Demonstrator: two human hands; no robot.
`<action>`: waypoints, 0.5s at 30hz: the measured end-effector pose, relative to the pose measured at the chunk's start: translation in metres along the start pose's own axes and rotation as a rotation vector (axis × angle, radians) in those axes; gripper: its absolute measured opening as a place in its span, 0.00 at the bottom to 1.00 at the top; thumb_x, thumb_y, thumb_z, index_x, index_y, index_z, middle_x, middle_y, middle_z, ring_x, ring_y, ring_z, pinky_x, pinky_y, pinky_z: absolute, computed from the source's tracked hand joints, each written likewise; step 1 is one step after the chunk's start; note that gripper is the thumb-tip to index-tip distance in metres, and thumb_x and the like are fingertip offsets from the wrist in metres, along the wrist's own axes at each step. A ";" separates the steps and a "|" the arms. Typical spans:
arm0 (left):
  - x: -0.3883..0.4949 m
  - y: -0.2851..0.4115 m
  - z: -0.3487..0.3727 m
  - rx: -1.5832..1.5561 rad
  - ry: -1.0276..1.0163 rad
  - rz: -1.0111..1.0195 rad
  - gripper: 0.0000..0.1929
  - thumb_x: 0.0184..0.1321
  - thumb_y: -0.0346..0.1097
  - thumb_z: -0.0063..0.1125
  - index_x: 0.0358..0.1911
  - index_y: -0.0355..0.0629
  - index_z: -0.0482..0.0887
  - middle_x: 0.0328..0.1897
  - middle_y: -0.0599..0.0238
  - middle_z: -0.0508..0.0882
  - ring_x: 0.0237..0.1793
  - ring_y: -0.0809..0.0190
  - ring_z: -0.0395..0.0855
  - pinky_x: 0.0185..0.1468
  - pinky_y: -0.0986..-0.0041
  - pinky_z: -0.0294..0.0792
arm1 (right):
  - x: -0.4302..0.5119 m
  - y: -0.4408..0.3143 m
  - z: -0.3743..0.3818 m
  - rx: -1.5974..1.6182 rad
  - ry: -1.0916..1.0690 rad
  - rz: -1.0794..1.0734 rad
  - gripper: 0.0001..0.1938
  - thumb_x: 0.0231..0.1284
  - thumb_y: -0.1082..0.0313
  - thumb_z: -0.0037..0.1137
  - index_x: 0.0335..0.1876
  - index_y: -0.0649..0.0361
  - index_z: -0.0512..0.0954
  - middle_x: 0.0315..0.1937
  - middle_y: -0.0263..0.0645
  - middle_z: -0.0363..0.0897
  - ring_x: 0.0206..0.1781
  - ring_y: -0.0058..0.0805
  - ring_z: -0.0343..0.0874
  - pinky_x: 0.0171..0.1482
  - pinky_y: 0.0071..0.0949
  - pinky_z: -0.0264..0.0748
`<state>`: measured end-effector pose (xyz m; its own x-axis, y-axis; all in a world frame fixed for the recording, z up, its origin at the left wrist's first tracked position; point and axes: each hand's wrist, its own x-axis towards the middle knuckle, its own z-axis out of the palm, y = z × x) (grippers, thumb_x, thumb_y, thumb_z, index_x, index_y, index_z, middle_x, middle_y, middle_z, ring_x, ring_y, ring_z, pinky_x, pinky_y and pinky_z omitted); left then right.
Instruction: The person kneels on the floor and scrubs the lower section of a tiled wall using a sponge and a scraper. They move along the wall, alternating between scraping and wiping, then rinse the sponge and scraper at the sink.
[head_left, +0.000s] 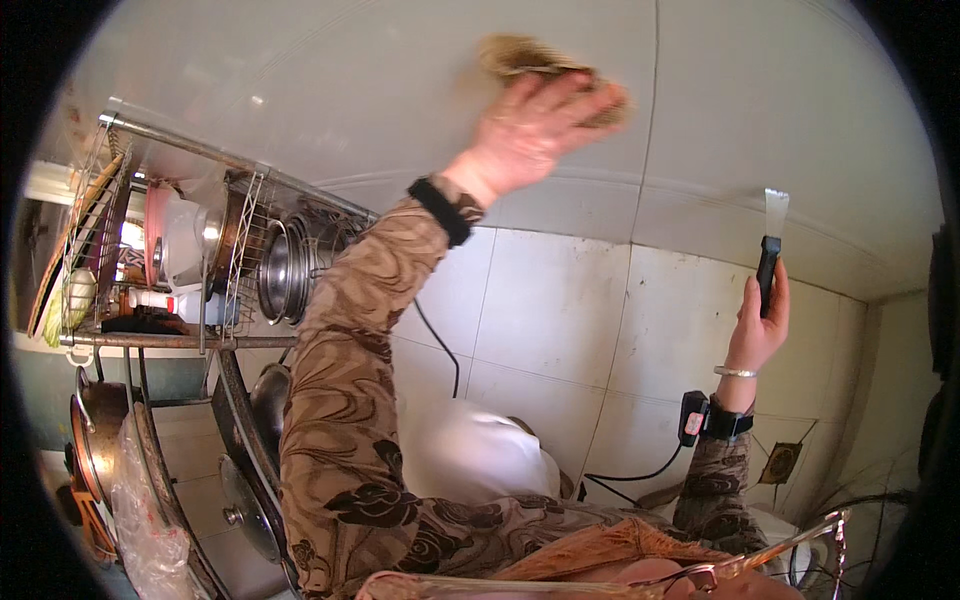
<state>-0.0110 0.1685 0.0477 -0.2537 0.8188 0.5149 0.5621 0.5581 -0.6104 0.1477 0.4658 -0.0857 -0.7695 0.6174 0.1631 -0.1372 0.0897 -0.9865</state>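
Observation:
At the top centre my left hand (525, 139) is pressed flat over a blurred tan-brown cloth or pad (525, 56) against a glossy pale tiled wall (360, 97). The cloth is bunched under and beyond the fingers. To the right, my right hand (761, 322) grips the black handle of a scraper (768, 270). Its flat metal blade points up and has whitish matter at the edge. The blade is near the wall; whether it touches cannot be told. Both sleeves are brown with a dark pattern, and a black band circles each wrist.
At left stands a metal wire rack (187, 154) with steel bowls (281, 270), a pan and bottles. Below it are a lidded pan (244, 510) and a plastic bag (146, 510). A black cable (442, 337) runs down by a white cloth-like item (480, 450). A floor drain (781, 461) lies lower right.

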 end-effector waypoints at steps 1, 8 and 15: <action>0.010 0.017 0.007 0.002 -0.023 0.008 0.30 0.50 0.33 0.51 0.60 0.68 0.71 0.72 0.84 0.61 0.66 0.75 0.61 0.67 0.73 0.54 | 0.000 -0.001 0.001 -0.053 0.033 0.099 0.23 0.58 0.77 0.56 0.61 0.63 0.70 0.43 0.30 0.77 0.33 0.10 0.70 0.35 0.11 0.69; -0.085 0.099 0.106 -0.181 -0.410 0.312 0.31 0.50 0.31 0.50 0.62 0.62 0.69 0.71 0.86 0.61 0.56 0.74 0.71 0.59 0.81 0.62 | -0.005 -0.004 0.001 0.094 0.037 -0.134 0.21 0.59 0.76 0.56 0.59 0.60 0.72 0.28 0.25 0.73 0.20 0.07 0.59 0.21 0.11 0.55; -0.222 0.087 0.145 -0.440 -0.796 0.235 0.18 0.55 0.29 0.46 0.50 0.47 0.76 0.57 0.73 0.76 0.60 0.70 0.69 0.64 0.81 0.62 | -0.024 0.012 -0.030 -0.003 0.050 0.013 0.23 0.57 0.77 0.58 0.60 0.60 0.71 0.32 0.25 0.74 0.25 0.08 0.65 0.25 0.10 0.59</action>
<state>-0.0199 0.0546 -0.2074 -0.4681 0.8460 -0.2552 0.8733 0.3987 -0.2801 0.1836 0.4753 -0.1024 -0.7387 0.6571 0.1498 -0.1257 0.0840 -0.9885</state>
